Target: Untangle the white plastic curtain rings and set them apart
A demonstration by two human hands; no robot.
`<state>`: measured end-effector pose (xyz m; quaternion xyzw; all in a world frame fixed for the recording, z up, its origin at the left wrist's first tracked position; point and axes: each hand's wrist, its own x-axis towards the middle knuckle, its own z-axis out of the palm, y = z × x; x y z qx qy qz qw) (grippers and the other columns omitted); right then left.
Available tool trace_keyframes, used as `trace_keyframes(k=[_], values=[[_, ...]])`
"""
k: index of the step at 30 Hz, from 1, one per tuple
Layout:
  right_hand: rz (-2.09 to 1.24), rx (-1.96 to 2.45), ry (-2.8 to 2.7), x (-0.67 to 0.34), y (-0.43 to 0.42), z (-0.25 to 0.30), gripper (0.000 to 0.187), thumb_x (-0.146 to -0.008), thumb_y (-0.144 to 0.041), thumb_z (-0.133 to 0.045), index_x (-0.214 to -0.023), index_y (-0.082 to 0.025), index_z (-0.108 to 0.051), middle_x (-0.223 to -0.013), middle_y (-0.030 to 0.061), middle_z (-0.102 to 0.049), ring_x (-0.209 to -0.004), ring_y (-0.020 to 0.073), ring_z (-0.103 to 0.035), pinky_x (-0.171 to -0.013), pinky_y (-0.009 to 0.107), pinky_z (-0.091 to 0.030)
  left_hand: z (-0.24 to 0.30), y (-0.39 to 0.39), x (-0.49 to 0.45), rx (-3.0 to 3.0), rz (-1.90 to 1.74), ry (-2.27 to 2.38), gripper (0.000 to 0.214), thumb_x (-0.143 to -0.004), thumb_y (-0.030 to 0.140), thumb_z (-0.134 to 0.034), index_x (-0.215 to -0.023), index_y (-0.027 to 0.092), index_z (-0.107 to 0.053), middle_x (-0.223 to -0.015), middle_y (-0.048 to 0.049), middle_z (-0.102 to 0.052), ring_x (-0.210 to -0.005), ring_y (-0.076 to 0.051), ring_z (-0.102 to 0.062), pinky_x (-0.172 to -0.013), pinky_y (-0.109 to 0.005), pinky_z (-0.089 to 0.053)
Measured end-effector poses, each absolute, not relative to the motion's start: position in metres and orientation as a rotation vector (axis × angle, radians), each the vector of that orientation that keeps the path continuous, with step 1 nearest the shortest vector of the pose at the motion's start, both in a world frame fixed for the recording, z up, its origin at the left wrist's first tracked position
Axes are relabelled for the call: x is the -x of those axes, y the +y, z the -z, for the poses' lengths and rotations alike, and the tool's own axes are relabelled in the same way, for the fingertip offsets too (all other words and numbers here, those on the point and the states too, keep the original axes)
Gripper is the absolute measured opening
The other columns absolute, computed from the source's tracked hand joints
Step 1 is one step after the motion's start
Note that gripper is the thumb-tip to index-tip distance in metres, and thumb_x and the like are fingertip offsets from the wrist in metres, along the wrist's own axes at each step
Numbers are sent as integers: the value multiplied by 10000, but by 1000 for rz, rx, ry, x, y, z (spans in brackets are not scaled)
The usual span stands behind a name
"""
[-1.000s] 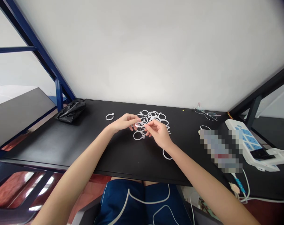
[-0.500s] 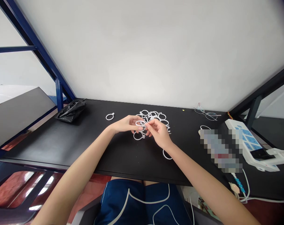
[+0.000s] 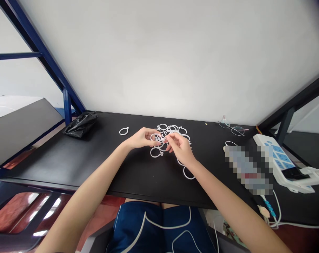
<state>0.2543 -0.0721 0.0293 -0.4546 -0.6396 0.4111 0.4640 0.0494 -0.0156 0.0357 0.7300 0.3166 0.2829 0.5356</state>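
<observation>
Both hands meet over a pile of white plastic rings (image 3: 175,130) on the black table (image 3: 138,168). My left hand (image 3: 142,138) pinches a white ring (image 3: 156,137) between thumb and fingers. My right hand (image 3: 180,147) pinches the same ring from the other side. A loose ring (image 3: 155,152) lies just below the hands. Another ring (image 3: 188,173) lies by my right wrist. A single ring (image 3: 124,131) sits apart to the left.
A crumpled black bag (image 3: 80,125) lies at the table's back left. Glasses (image 3: 233,128) rest at the back right. A white and blue power strip (image 3: 280,160) with cables sits at the right, beside a blurred patch. A blue steel frame (image 3: 43,59) rises at left.
Both hands lifted the ring slightly and drew closer together. My right hand moved up, uncovering more of the ring by its wrist.
</observation>
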Motion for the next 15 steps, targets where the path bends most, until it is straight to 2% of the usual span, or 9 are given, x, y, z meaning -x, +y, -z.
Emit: trace_keyframes(k=[6,10,15], values=[[-960,1139,-1529,-260,-67,-30,254,-866,-451,-586,-856,-199,-612,-850,47,-694,-563,140,-644,-490,261,-520,-36,-17,-52,-1789,-748,794,418,-665,332,-801,-998,117,-670,-568,87,-372,-520,-48,-336,-514,-198,-339],[-919,1176,-1613,-260,-67,-27,131,-849,-326,-591,-852,-207,-645,-799,33,-693,-591,164,-667,-524,286,-529,-35,-16,-51,-1813,-773,813,405,-669,331,-798,-984,112,-666,-573,85,-353,-529,-50,-314,-516,-200,-326],[-848,1168,-1733,-258,-70,-26,136,-851,-338,-611,-857,-217,-674,-742,26,-669,-603,185,-672,-518,300,-520,-36,-17,-50,-1856,-749,814,379,-680,348,-786,-956,117,-667,-573,81,-350,-529,-54,-317,-512,-203,-322]])
